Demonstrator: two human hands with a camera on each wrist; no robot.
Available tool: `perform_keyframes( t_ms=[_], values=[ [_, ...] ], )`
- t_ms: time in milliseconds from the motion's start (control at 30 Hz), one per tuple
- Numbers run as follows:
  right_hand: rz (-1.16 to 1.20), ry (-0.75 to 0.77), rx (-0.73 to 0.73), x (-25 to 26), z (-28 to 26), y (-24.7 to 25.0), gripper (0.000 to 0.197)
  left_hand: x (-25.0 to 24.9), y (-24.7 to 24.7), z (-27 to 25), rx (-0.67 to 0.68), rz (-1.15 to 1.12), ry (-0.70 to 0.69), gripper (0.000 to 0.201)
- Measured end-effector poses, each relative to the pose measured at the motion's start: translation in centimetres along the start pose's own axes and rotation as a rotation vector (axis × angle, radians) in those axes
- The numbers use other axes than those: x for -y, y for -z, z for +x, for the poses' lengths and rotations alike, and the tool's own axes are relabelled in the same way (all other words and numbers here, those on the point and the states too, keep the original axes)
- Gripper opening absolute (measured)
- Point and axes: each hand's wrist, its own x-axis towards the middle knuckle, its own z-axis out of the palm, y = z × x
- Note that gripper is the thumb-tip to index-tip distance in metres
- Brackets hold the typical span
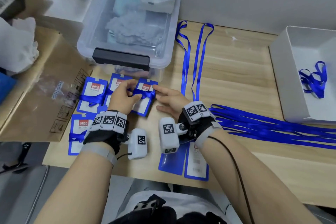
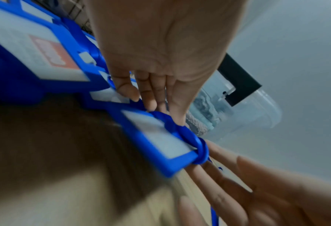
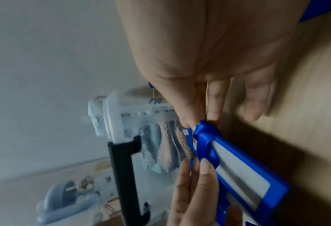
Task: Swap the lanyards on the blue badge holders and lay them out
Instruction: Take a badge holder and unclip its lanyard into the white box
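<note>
**Now working the wrapped ribbon on a badge holder**

Here the left hand (image 1: pixel 125 96) pinches the wound blue lanyard (image 1: pixel 145 94), while the right hand's (image 1: pixel 170 99) fingertips pinch the holder's edge at three o'clock, likely steadying it. That blue badge holder (image 1: pixel 143 104) lies on the table (image 1: pixel 236 71), six o'clock of the clear storage bin (image 1: pixel 127 23).

Red labels reading "UHOO" over the words "ID CARD" mark the white inserts of blue badge holders on the bench: one at the far left (image 1: pixel 92 92), one tied with ribbon in the middle (image 1: pixel 144 96), and a nearer one (image 1: pixel 79 132) where the lower line is partly covered. Printing on the cardboard box (image 1: pixel 60 107) cannot be read.
</note>
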Motion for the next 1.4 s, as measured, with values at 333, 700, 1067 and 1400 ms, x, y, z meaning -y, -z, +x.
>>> perform_keyframes(
  t_ms=[333, 700, 1067, 1400],
  values=[
    [0.151, 0.275, -0.162, -0.1, -7.2, 5.3, 0.034, -4.9, -3.6, -4.3, 0.302, -0.364, -0.008, 0.027],
    [-0.400, 0.435, -0.494, 0.6, -14.7, 15.0, 0.013, -12.3, -14.0, -8.9, 0.248, -0.328, -0.095, 0.019],
    [0.490, 0.535, -0.460, -0.3, -19.0, 23.7, 0.009, -15.6, -19.4, -11.9, 0.293, -0.287, -0.234, 0.021],
    [0.477, 0.613, -0.511, 0.5, -21.0, 24.8, 0.018, -15.5, -18.0, -12.0, 0.204, -0.156, -0.264, 0.031]
  ],
)
